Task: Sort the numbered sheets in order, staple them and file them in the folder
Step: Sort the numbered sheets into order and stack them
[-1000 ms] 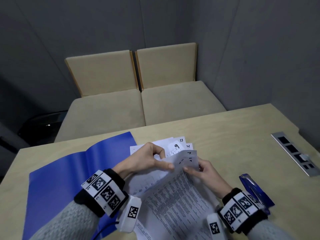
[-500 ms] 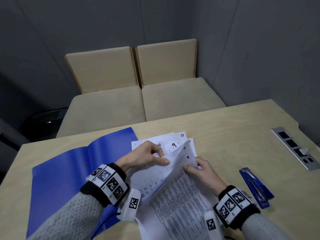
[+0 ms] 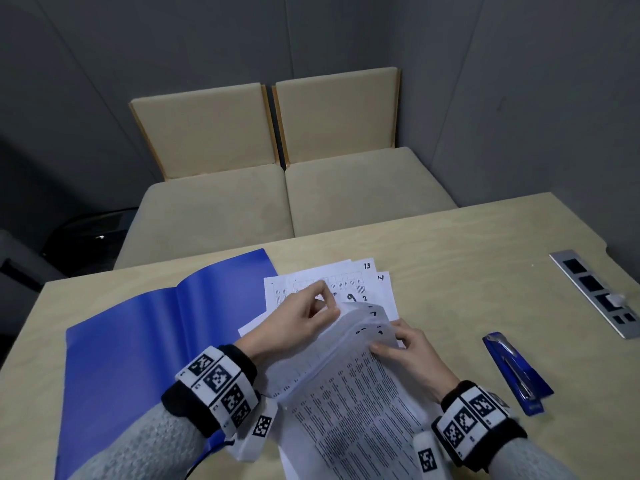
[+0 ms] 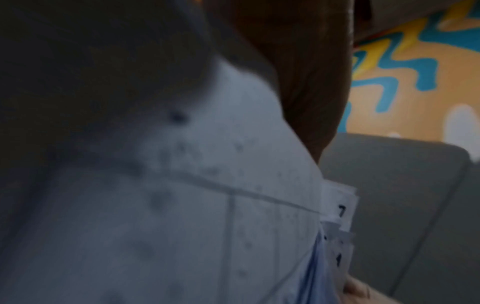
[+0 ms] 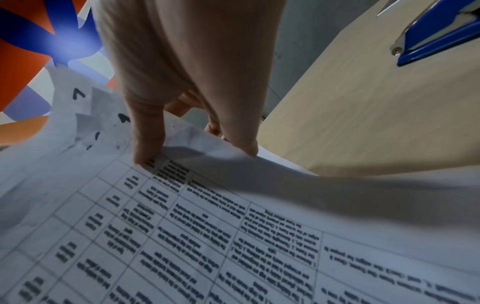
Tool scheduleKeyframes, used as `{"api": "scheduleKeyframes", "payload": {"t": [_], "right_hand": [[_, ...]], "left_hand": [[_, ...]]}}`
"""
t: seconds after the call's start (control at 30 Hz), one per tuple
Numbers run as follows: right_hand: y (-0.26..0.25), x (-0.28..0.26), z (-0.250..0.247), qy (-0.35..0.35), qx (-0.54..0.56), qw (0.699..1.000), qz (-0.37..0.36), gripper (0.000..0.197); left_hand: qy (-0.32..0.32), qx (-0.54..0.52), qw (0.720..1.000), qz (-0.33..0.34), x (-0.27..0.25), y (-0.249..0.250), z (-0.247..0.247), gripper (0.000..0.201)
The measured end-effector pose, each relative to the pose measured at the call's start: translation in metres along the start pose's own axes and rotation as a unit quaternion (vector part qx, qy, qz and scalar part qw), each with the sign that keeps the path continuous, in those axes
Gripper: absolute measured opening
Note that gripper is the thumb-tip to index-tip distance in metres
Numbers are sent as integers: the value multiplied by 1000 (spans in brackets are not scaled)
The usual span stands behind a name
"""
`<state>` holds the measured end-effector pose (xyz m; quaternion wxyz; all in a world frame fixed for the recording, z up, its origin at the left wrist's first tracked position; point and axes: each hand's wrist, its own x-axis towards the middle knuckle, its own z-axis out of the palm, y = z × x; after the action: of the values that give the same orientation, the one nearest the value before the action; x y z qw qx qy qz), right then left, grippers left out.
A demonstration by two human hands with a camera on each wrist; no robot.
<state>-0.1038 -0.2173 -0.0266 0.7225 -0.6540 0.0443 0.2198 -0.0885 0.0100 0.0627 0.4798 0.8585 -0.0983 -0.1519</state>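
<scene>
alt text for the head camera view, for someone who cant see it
Two hands, left hand and right hand, hold a lifted bundle of printed sheets over a wooden table, thumbing its numbered corners. More numbered sheets lie flat beyond, an open blue folder to the left and a blue stapler to the right.

I count two hands on the paper, my left hand (image 3: pixel 298 323) and my right hand (image 3: pixel 408 355). One blue folder (image 3: pixel 138 341) lies open, and one blue stapler (image 3: pixel 516 370) sits on the one table (image 3: pixel 467 258). The numbered sheets (image 3: pixel 346 393) overlap too much for me to count. Behind stand two beige seats (image 3: pixel 287 188).
</scene>
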Motion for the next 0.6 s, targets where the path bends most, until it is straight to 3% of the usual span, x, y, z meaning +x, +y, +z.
{"api": "scheduleKeyframes", "payload": {"t": [0.07, 0.17, 0.43, 0.53, 0.6], "right_hand": [[4, 0, 1, 13, -16, 1000, -4, 27], [13, -1, 1, 17, -11, 1000, -5, 20], [21, 1, 0, 3, -14, 1000, 1, 26], [21, 2, 5, 0, -28, 1000, -3, 19], [21, 3, 6, 19, -30, 999, -5, 18]], "left_hand": [[3, 63, 997, 41, -2, 0, 2, 8], [17, 124, 990, 65, 0, -7, 5, 14], [4, 73, 996, 41, 7, -23, 12, 22], [-60, 86, 994, 12, 7, -29, 15, 63], [-93, 122, 987, -43, 5, -39, 11, 77]]}}
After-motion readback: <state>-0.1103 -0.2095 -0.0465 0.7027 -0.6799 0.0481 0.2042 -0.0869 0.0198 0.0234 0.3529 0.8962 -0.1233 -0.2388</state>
